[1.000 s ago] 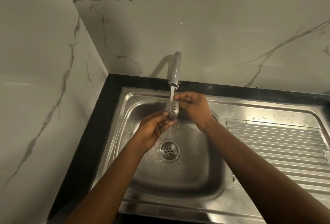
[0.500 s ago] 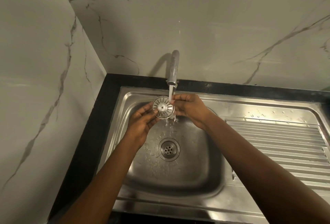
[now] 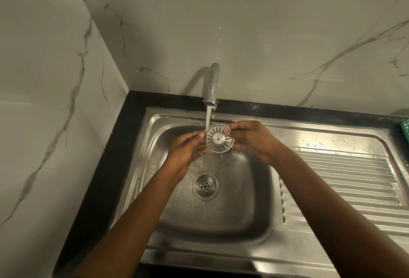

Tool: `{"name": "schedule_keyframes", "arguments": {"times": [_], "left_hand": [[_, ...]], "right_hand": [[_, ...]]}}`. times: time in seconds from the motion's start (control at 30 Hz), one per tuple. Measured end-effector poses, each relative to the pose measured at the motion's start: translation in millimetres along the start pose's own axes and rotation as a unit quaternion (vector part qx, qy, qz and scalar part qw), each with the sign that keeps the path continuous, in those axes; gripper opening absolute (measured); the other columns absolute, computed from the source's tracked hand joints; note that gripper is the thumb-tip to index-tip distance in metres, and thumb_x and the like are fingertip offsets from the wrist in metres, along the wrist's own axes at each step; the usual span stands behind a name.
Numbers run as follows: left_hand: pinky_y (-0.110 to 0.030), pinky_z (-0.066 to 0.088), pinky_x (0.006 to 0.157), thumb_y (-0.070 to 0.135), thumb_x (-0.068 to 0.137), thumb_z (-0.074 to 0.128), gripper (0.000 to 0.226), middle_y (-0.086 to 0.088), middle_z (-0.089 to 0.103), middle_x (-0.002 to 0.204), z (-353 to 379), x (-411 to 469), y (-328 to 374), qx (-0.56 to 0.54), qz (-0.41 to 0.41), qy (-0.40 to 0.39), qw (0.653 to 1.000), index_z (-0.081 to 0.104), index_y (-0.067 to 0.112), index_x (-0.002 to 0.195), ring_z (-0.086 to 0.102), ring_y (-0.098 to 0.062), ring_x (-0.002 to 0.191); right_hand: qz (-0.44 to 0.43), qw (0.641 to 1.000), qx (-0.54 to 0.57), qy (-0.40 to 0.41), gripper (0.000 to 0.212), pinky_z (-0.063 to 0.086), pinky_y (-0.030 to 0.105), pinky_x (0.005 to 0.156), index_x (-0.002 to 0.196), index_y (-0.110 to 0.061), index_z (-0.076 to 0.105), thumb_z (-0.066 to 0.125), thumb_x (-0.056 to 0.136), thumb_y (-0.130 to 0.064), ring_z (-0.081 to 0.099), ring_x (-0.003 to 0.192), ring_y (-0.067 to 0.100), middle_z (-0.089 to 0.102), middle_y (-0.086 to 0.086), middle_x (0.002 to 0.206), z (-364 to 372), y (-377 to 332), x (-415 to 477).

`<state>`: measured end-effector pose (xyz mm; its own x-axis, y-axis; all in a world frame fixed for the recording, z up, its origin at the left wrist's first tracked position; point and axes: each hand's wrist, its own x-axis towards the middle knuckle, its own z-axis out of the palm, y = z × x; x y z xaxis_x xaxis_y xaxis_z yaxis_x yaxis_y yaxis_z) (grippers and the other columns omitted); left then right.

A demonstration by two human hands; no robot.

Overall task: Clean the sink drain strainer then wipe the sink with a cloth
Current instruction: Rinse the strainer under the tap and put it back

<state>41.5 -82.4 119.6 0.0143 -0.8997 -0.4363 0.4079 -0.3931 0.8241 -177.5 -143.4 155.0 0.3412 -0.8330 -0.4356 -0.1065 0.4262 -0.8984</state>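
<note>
So both hands are up under the tap (image 3: pixel 213 82), pinching the strainer (image 3: pixel 219 138) by its rim: left hand (image 3: pixel 187 151) at the 9 o'clock edge, right hand (image 3: pixel 250 139) at about 3 o'clock. Fingertips only, probably so the slotted face stays open to the water (image 3: pixel 208 118), which lands on the 10 o'clock edge. It's held over the sink (image 3: pixel 254 200) bowl, above the open drain (image 3: pixel 205 185) at 6 o'clock, so the runoff goes straight down. No cloth spotted; wiping looks a way off. Something green (image 3: pixel 404 126) sits far off at 3 o'clock.
</note>
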Motion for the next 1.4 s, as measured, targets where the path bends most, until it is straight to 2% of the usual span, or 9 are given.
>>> {"name": "schedule_keyframes", "arguments": {"times": [0.27, 0.53, 0.63, 0.73, 0.83, 0.93, 1.0, 1.2, 1.4], "left_hand": [[-0.036, 0.065, 0.088, 0.016, 0.094, 0.075, 0.015, -0.009, 0.083, 0.109, -19, 21, 18, 0.054, 0.032, 0.114, 0.992, 0.080, 0.013, 0.108, 0.079, -0.029, 0.104], [-0.047, 0.028, 0.129, 0.042, 0.108, 0.043, 0.059, -0.010, 0.041, 0.168, 14, 68, 62, 0.071, -0.022, -0.037, 0.997, 0.040, 0.011, 0.159, 0.037, -0.028, 0.156], [-0.045, 0.027, 0.128, 0.045, 0.110, 0.035, 0.053, -0.016, 0.056, 0.154, 23, 72, 67, 0.065, -0.025, -0.038, 0.997, 0.058, 0.012, 0.144, 0.051, -0.027, 0.145], [-0.039, 0.032, 0.115, 0.049, 0.111, 0.027, 0.052, -0.003, 0.060, 0.098, 24, 75, 63, 0.073, -0.023, -0.060, 0.995, 0.071, 0.022, 0.114, 0.068, -0.010, 0.091], [-0.044, 0.020, 0.128, 0.054, 0.110, 0.020, 0.065, 0.000, 0.059, 0.085, 23, 75, 63, 0.095, -0.019, -0.089, 0.991, 0.059, 0.014, 0.142, 0.076, -0.013, 0.105], [-0.047, 0.016, 0.131, 0.054, 0.110, 0.020, 0.066, -0.007, 0.065, 0.138, 12, 72, 58, 0.123, -0.017, -0.115, 0.986, 0.042, 0.012, 0.156, 0.055, -0.015, 0.138], [-0.044, 0.028, 0.127, 0.048, 0.111, 0.031, 0.059, -0.010, 0.049, 0.162, 4, 63, 49, 0.170, -0.031, -0.103, 0.980, 0.042, 0.013, 0.157, 0.042, -0.025, 0.152], [-0.031, 0.066, 0.073, 0.027, 0.104, 0.062, 0.022, -0.011, 0.082, 0.104, -24, 3, 5, 0.314, -0.052, -0.090, 0.944, 0.075, 0.013, 0.114, 0.081, -0.025, 0.085], [-0.029, 0.065, 0.060, 0.006, 0.097, 0.072, 0.007, -0.022, 0.081, 0.083, -30, -33, -19, 0.278, -0.031, -0.011, 0.960, 0.079, 0.007, 0.097, 0.077, -0.027, 0.065]], "right_hand": [[-0.079, 0.984, -0.158, -0.019, 0.014, 0.060, 0.022, 0.080, 0.099, -0.010, 0.079, 0.082, 0.086, -0.008, 0.077, 0.083, 0.012, 0.082, 0.001, 0.091, 20, 26, -26], [-0.131, 0.966, -0.222, -0.012, 0.013, 0.056, 0.015, 0.078, 0.092, -0.021, 0.082, 0.083, 0.086, -0.009, 0.076, 0.082, 0.003, 0.080, -0.012, 0.086, 28, 56, -50], [-0.132, 0.965, -0.228, 0.009, 0.011, 0.056, 0.015, 0.079, 0.093, -0.020, 0.083, 0.084, 0.085, -0.011, 0.076, 0.084, 0.005, 0.080, -0.012, 0.089, 23, 61, -55], [-0.129, 0.967, -0.217, 0.028, 0.013, 0.054, 0.011, 0.082, 0.093, -0.021, 0.084, 0.086, 0.083, -0.013, 0.075, 0.089, 0.001, 0.080, -0.015, 0.095, 16, 66, -58], [-0.123, 0.967, -0.219, 0.051, 0.014, 0.055, 0.018, 0.094, 0.092, -0.024, 0.085, 0.088, 0.081, -0.017, 0.072, 0.104, -0.003, 0.079, -0.018, 0.106, 13, 69, -58], [-0.124, 0.965, -0.222, 0.068, 0.017, 0.054, 0.026, 0.103, 0.090, -0.027, 0.085, 0.090, 0.079, -0.016, 0.069, 0.112, -0.005, 0.080, -0.014, 0.109, 14, 70, -57], [-0.140, 0.959, -0.235, 0.080, 0.019, 0.053, 0.021, 0.102, 0.092, -0.028, 0.085, 0.090, 0.079, -0.014, 0.068, 0.111, -0.007, 0.079, -0.017, 0.108, 15, 70, -55], [-0.194, 0.922, -0.316, 0.107, 0.024, 0.035, -0.005, 0.093, 0.095, -0.032, 0.084, 0.086, 0.080, -0.013, 0.058, 0.107, -0.025, 0.064, -0.050, 0.098, 23, 75, -56], [-0.174, 0.932, -0.312, 0.057, 0.028, 0.050, 0.019, 0.106, 0.100, -0.032, 0.084, 0.084, 0.083, -0.010, 0.063, 0.121, -0.006, 0.070, -0.011, 0.134, 37, 88, -53]]}}
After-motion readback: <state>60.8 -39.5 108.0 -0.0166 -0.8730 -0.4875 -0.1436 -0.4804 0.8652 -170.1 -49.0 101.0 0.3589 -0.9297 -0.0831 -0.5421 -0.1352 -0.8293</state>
